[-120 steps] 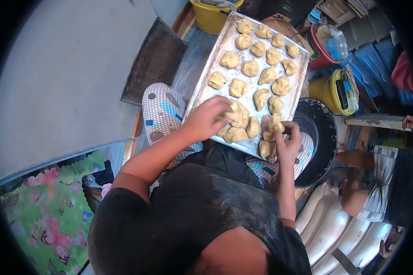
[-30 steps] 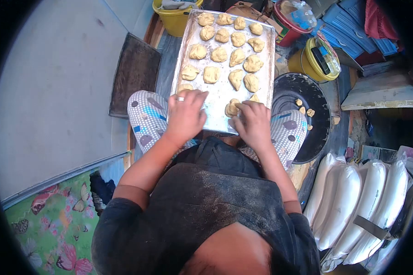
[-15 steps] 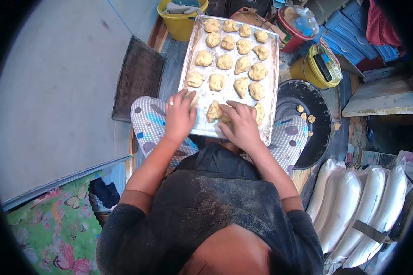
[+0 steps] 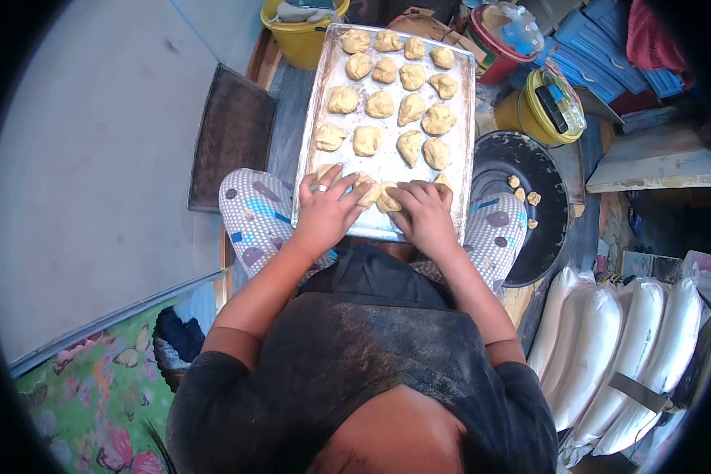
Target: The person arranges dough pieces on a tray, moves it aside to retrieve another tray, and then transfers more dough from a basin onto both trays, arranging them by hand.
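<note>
A floured metal tray rests across the person's lap, with several rows of lumpy yellow dough pieces on it. At the near edge, my left hand has its fingertips on a dough piece, and a ring shows on one finger. My right hand has its fingers curled on the neighbouring dough piece. The two pieces lie side by side between my hands. More dough shows partly behind the fingers of each hand.
A black basin with several small dough bits stands at the right. Yellow buckets and a red bucket stand beyond the tray. A dark board lies left. White filled bags lie at the lower right.
My left hand has moved right, from the left dough piece to one near the middle. My right hand has shifted slightly nearer. The tray sits a little further left in view.
</note>
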